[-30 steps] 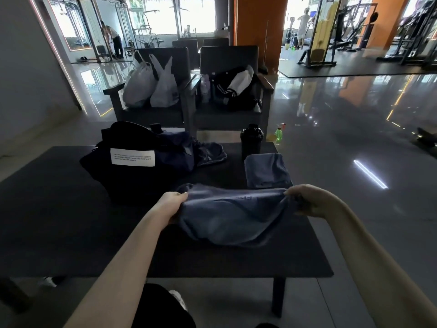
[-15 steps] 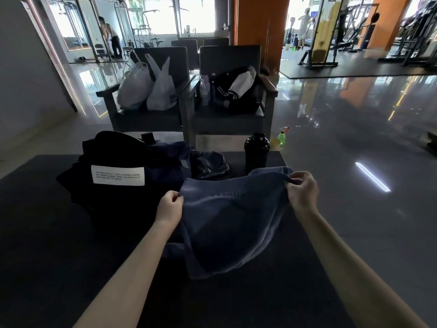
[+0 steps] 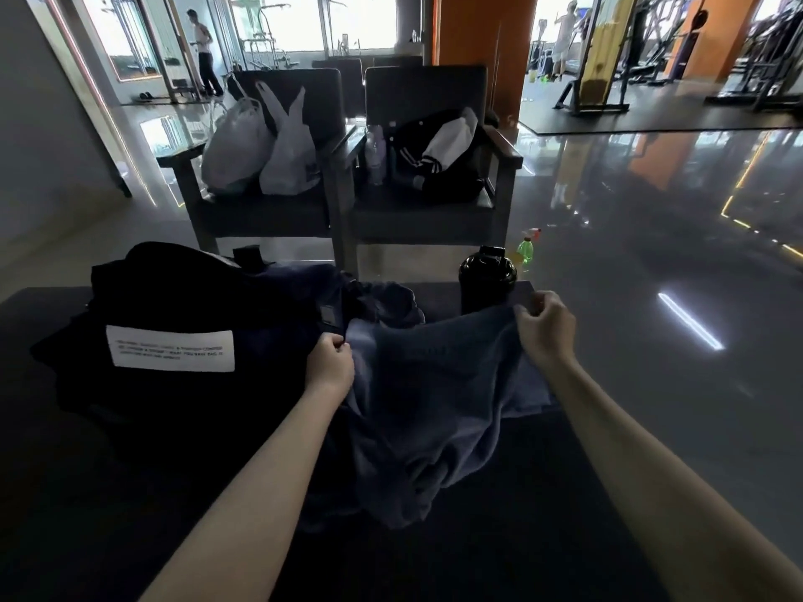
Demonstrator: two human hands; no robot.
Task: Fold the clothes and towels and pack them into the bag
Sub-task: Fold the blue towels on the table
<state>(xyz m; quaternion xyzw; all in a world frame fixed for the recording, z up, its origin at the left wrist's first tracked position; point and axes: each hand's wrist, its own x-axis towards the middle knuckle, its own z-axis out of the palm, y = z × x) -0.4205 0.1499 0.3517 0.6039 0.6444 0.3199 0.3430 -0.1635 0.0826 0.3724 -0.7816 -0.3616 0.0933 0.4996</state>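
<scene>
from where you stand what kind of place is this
Most likely a gym: weight machines stand far right, more exercise racks by the windows, and a shaker bottle sits on the table.

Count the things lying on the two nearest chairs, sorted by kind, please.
Plastic bags: 2
Jacket: 1
Bottle: 1
Total: 4

Looking at a gym here: black steel weight machines and racks [image 3: 769, 54] standing on a black rubber mat [image 3: 652, 120] far right, more chrome exercise frames [image 3: 265, 54] by the bright windows [image 3: 356, 19], glossy grey polished floor [image 3: 652, 236], black plastic shaker bottle [image 3: 486, 275] up close.
</scene>
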